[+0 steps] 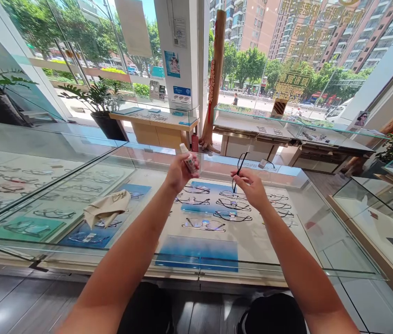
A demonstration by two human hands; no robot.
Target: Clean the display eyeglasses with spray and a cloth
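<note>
Left hand (179,174) grips a small spray bottle (189,160); right hand (252,188) pinches black glasses (240,168) by a temple, both raised over the glass desk (286,260). Lens-spraying looks in hand; wiping would call for the cloth (107,208), lying left.

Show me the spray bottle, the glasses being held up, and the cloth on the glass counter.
spray bottle (190,161), head view, on its white body below the cap.
glasses (240,164), head view, on the upper part of the dark frame.
cloth (107,207), head view, middle of the crumpled beige fabric.
</note>
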